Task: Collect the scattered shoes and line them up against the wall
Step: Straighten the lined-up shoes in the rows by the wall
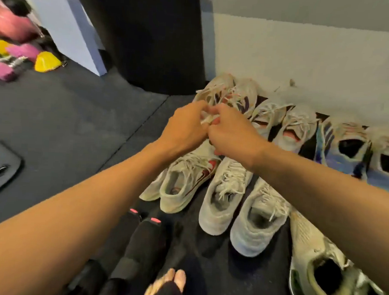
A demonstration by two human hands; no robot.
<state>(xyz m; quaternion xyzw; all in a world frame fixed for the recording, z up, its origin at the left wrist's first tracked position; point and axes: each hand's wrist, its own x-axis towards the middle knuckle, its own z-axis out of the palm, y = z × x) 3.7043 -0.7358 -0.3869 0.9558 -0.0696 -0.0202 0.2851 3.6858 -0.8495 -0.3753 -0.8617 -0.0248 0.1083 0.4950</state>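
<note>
Several pale sneakers stand toes-first along the white wall (306, 63). At the left end of that row is a white pair with purple marks (234, 93). My left hand (185, 128) and my right hand (232, 133) meet just in front of it, fingers curled round its heel and white laces; the exact hold is hidden behind my knuckles. A second row sits nearer me: a white shoe with a red logo (185, 180), a white pair (227, 198) and a yellowish shoe (322, 267). Blue and white shoes (344, 144) stand at the right.
A big black cylinder (140, 36) stands on the dark floor left of the row. Black shoes with pink tabs (138, 246) and my bare toes (171, 279) are at the bottom. Yellow and pink items (24, 59) lie at far left beside a pale block (82, 28).
</note>
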